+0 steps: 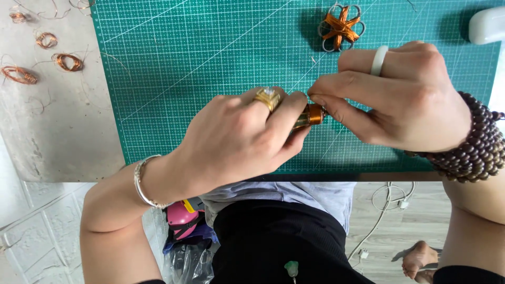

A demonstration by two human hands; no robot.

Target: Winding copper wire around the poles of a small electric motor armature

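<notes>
The table [63, 131] is grey, rough and stone-like; a green cutting mat [210, 63] w/ a fine white grid lies flat over most of it. Both hands work just above the mat's near edge. The left hand [242, 139] is closed round a small copper-wound coil [310, 115], only its orange end showing past the fingers. The right hand [400, 100] pinches at that same end, thumb and forefinger shut; probably on a fine wire strand, tho it's too thin to make out.

Judgement: steady the coil w/ the left, keep the right's pull light and even so turns sit snug, no kinks.

Further back on the mat lies a star-shaped copper winding on grey loops [342, 27], glossy and ribbed. Loose copper wire scraps [68, 62] curl on the bare table at left, thin and springy.
</notes>
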